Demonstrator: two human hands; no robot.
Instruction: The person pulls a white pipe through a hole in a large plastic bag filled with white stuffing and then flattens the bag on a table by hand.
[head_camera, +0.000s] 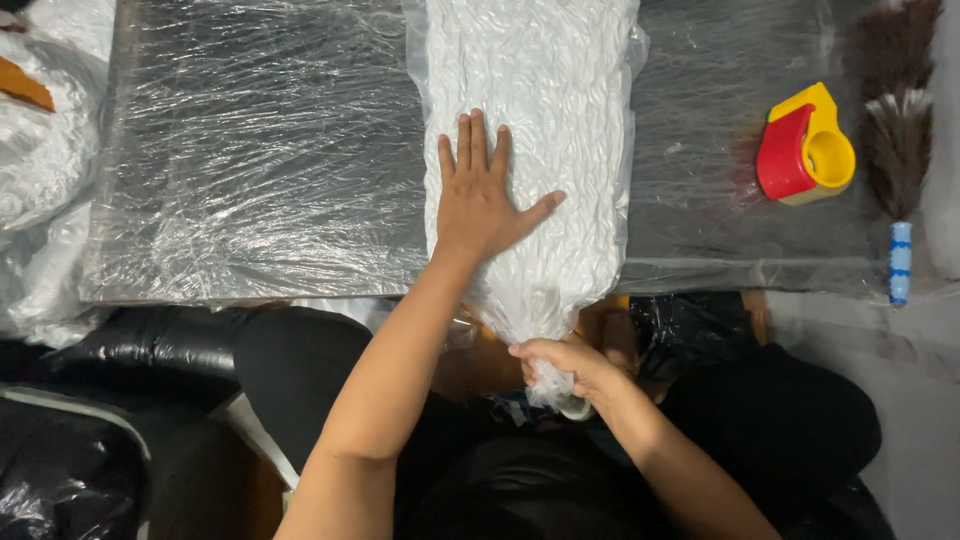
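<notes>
Right hand (560, 362) clenched the twisted neck of the long white crinkled plastic-wrapped bundle (535, 150); left hand (480, 195) lay released, flat on it. Firm pressing looked wise.

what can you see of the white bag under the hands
The white bag is a long clear plastic sack packed with crinkled white material, lying lengthwise across the wrapped table. The left hand presses flat on its middle; the right hand grips its gathered, narrowed neck past the table's near edge.
</notes>
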